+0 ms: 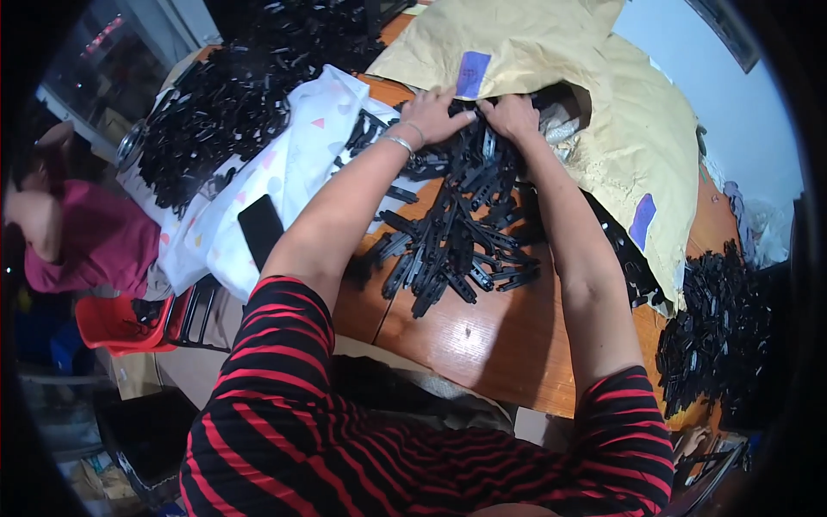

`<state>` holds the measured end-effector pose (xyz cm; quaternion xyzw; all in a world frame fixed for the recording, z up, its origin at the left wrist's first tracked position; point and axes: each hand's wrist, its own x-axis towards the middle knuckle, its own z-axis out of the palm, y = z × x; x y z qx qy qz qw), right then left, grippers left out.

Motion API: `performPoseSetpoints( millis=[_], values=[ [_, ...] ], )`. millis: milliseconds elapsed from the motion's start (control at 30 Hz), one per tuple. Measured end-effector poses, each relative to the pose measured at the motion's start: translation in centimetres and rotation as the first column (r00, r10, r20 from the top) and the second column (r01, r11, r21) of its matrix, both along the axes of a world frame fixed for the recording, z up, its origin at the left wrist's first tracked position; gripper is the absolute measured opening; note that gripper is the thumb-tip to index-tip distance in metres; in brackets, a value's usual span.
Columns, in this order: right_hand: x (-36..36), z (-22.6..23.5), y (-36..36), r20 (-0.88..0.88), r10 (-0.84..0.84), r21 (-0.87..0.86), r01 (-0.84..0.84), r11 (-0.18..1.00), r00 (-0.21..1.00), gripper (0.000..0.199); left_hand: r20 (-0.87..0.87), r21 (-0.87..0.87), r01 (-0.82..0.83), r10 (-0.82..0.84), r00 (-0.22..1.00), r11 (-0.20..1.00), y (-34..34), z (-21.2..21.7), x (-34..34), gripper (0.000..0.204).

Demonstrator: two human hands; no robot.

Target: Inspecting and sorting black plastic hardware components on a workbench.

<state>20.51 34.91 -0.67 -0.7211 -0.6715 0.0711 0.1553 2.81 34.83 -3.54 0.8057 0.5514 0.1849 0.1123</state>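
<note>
The left grip is spread apart by the paper sack, the right grip (closed or not, one cannot tell) just beside it; black plastic pieces lie heaped near them on the counter.

Toward the far edge of the surface, some fingers of the right hand are hidden at the tan sack, whose contents are mostly covered, the heaped black parts are too overlapped to be counted, and beyond the left edge a person is blurred.
</note>
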Motion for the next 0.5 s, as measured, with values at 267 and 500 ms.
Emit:
performPoseSetpoints(
  millis=[267, 500],
  values=[
    [-1.6, 0.5, -5.3, 0.022, 0.196, -0.018, -0.196, 0.981, 0.980, 0.051, 0.013, -0.033, 0.131, -0.131, 0.991, 0.991, -7.1, 1.9, -2.1, 0.057],
    [-2.3, -0.5, -11.0, 0.025, 0.396, 0.201, -0.393, 0.897, 0.918, 0.041, 0.151, 0.229, 0.108, -0.145, 0.978, 0.967, -13.3, 2.5, -5.6, 0.044]
  ],
)
